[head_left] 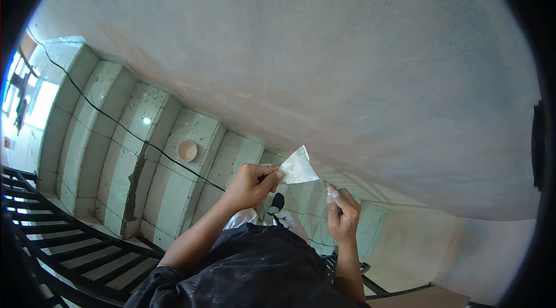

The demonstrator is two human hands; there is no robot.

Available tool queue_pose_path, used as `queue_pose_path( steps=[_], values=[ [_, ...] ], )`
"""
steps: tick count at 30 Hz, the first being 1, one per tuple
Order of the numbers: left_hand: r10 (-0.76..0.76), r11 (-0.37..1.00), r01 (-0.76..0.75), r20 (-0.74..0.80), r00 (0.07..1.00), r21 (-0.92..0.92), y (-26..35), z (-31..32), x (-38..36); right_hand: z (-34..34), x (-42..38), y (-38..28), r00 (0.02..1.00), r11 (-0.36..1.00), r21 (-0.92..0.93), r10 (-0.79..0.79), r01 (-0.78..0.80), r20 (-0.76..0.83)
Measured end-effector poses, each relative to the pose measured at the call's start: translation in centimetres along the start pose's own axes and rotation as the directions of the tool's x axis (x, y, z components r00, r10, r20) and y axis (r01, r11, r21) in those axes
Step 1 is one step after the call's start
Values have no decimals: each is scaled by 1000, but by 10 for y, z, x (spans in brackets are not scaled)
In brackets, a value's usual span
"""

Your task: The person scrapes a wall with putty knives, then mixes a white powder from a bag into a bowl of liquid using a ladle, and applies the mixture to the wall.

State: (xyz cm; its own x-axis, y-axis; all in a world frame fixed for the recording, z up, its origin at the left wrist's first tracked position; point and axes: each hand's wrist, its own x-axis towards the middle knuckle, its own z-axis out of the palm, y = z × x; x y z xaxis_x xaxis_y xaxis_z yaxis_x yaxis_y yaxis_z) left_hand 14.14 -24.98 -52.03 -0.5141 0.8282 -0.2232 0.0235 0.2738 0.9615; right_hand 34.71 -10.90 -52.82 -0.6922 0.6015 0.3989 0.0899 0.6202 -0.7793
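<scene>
In front of my body, my left hand (253, 183) is closed around a putty knife (298, 167). Its wide triangular blade points right and is smeared with pale filler. My right hand (343, 211) is closed too, gripping a thin tool (326, 183) that shows nearly edge-on, mostly hidden by the fingers. The tip of that tool is close to the right corner of the blade. A plastered wall (347, 76) with pale patches rises just beyond both hands.
Tiled stairs (164, 160) run down the left, spattered with filler. A round tub of pinkish filler (187, 150) stands on one step. A black cable (124, 127) crosses the steps. Black metal railing (81, 241) borders the lower left.
</scene>
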Motion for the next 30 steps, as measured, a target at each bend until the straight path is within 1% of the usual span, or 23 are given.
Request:
queue_pose_path(
  steps=[1,2,4,5,6,7,8,9,10,11,13,14,15,16,17,19,20,21,24,25,26,27,30],
  values=[
    [15,1000,-15,34,999,7,-5,-1,1,0,0,2,997,996,-41,-76,75,-10],
    [27,1000,-28,68,997,13,-10,-3,2,-3,-1,1,997,996,-42,-73,73,-7],
    [27,1000,-26,79,997,-14,-18,-4,3,-11,-1,1,993,979,-188,-56,75,104],
    [27,999,-24,92,995,-37,-20,-4,3,-13,-3,8,993,979,-189,-51,70,105],
    [25,999,-22,98,995,-37,-21,-3,0,-14,-7,19,991,955,-284,-50,84,124],
    [1,992,9,79,997,-124,-20,-2,-4,-13,-11,28,989,920,-378,-54,102,136],
    [-26,977,38,63,998,-212,-19,-3,-5,-12,-15,34,990,918,-383,-56,102,128],
    [-25,977,40,73,997,-211,-18,-4,-7,-11,-21,38,995,896,-442,12,32,97],
    [1,989,6,46,999,-146,-16,-5,-8,-11,-28,41,995,867,-497,78,-34,66],
    [36,996,-35,16,999,-77,-14,-6,-7,-11,-32,43,995,866,-499,73,-31,64],
    [47,994,-51,-38,998,-99,-14,-4,-8,-11,-40,45,948,925,-209,314,-317,-52],
    [51,991,-61,-87,995,-121,-14,-3,-8,-12,-36,34,948,925,-207,313,-319,-60],
    [59,991,-67,-80,995,-114,-16,-2,-7,-16,-34,18,830,811,211,558,-546,1],
    [99,989,-111,-117,988,-99,-20,-2,-5,-18,-31,3,676,493,565,718,-661,164],
    [139,985,-153,-152,978,-84,-24,-2,-4,-18,-30,-5,676,493,573,721,-655,153],
    [194,976,-206,-154,969,-68,-28,-2,0,-14,-29,-20,701,334,750,674,-570,232],
    [244,965,-256,-167,955,-57,-29,-2,1,-10,-28,-27,747,411,739,638,-533,184],
    [248,964,-259,-154,956,-55,-28,-1,1,-9,-29,-31,746,411,744,643,-526,173],
    [299,954,-299,-163,940,28,-23,1,0,-5,-31,-36,826,609,603,540,-514,159],
    [333,943,-326,-152,931,67,-20,1,0,-2,-32,-36,827,609,606,541,-512,156],
    [365,930,-352,-140,921,105,-18,0,1,1,-31,-36,847,663,563,514,-493,137],
    [367,929,-355,-137,920,107,-15,2,-1,2,-32,-36,867,716,516,485,-471,118],
    [363,931,-352,-143,921,98,-11,5,-2,5,-34,-35,874,775,428,477,-466,88]
  ],
)
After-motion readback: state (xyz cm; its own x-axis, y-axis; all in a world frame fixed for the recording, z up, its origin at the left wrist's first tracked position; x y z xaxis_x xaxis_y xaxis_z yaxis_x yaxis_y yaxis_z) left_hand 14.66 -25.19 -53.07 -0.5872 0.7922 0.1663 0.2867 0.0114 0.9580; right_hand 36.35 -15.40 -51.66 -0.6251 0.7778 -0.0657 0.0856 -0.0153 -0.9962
